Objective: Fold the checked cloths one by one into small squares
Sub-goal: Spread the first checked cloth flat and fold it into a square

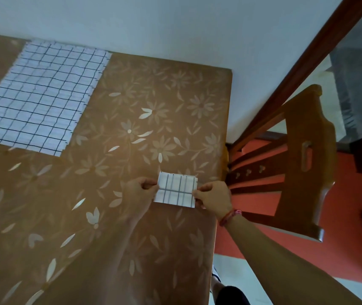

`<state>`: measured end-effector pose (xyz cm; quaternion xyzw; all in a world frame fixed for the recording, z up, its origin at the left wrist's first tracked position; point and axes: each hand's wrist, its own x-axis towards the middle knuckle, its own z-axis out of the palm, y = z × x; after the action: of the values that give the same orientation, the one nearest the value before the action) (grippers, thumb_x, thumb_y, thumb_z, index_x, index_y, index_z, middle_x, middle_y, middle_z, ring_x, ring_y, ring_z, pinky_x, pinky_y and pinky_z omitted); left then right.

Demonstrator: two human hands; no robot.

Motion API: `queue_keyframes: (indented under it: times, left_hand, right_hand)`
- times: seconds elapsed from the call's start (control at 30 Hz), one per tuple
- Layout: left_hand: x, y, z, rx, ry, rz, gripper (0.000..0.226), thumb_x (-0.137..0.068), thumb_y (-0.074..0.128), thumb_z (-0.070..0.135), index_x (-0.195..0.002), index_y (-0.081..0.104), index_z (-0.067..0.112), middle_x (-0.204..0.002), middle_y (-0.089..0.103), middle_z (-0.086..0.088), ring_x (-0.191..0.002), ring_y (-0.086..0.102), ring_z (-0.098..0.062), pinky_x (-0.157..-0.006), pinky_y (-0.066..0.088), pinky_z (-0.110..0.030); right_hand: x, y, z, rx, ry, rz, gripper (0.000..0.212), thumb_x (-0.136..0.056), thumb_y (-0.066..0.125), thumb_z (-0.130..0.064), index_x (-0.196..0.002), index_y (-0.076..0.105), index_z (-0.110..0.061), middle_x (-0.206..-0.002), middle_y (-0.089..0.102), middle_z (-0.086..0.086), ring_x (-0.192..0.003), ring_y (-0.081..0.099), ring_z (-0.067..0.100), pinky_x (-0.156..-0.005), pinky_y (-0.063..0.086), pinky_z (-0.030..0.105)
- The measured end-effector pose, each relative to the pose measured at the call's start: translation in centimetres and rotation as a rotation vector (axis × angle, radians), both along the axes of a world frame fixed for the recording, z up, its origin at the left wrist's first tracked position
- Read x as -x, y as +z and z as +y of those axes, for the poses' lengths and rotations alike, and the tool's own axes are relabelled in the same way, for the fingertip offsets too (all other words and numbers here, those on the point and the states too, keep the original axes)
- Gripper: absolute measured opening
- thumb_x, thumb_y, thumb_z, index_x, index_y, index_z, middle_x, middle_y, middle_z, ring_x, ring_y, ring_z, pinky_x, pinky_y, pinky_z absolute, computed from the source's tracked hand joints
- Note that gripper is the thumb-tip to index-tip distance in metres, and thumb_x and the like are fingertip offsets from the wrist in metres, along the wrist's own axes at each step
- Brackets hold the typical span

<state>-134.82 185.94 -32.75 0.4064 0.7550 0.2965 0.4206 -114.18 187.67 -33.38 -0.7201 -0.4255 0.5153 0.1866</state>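
Head view.

A: Entry one, the grips?

B: Left grip (139,191): thumb and fingers pinching the left edge of the folded cloth (175,190). Right grip (214,199): pinching the right edge of the same piece. Red thread band (230,216) at its wrist.

A: Entry two, the cloth itself?

B: One checked cloth, reduced to a small oblong, wider than deep, with a fold line across its middle. It is held between both grips near the right edge of the counter (131,95). Whether it rests on the surface or sits just above it, I cannot tell.

A: Stock outstanding?

B: Cloth pile (41,100): checked, flat, unfolded, at the far left of the counter and well apart from the grips. Layered edges show along its right side, so it is more than one piece. The count is not legible.

A: Finished squares?

B: None in view.

A: Progress, then?

B: By judgement, the piece in hand is close to done, with perhaps one more fold to bring oblong to square. The bulk of the task lies in the pile.

A: Surroundings?

B: Counter cover is brown and floral. Wooden chair (303,155) beside the counter's right edge, standing on a red floor (347,256). Pale wall (175,29) behind.
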Motion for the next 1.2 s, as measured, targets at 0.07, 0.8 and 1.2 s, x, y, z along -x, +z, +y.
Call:
queue_keyframes:
  times: [0.07,0.8,1.2]
  left_hand:
    - [0.0,-0.2,0.3,-0.008,-0.005,0.020,0.023,-0.081,0.073,0.008,-0.071,0.069,0.029,-0.065,0.070,0.004,-0.063,0.068,-0.017,-0.063,0.059,-0.041]
    - [1.9,-4.6,-1.6,-0.300,-0.825,0.684,0.063,-0.095,0.043,0.011,-0.153,0.018,0.010,-0.161,0.013,-0.004,-0.149,0.007,-0.013,-0.119,0.021,-0.037]
    - [1.5,-5.1,-2.1,-0.245,-0.822,0.826,0.055,-0.102,0.026,0.026,-0.154,0.016,0.012,-0.162,0.011,-0.003,-0.149,0.008,-0.014,-0.119,0.016,-0.037]
  right_hand:
    - [0.0,0.0,0.3,-0.011,0.011,-0.015,0.020,-0.078,0.074,-0.007,-0.060,0.071,-0.013,-0.061,0.070,0.012,-0.053,0.068,0.023,-0.055,0.058,0.038]
    - [5.7,-1.9,-1.6,-0.694,0.777,-0.443,0.057,-0.095,0.019,-0.020,-0.147,0.028,0.002,-0.156,0.025,0.019,-0.147,0.019,0.029,-0.117,0.025,0.046]
    - [6.6,-4.6,-1.6,-0.603,0.933,-0.626,0.059,-0.101,0.004,-0.030,-0.152,0.004,-0.002,-0.161,-0.003,0.015,-0.149,-0.007,0.025,-0.121,0.010,0.045]
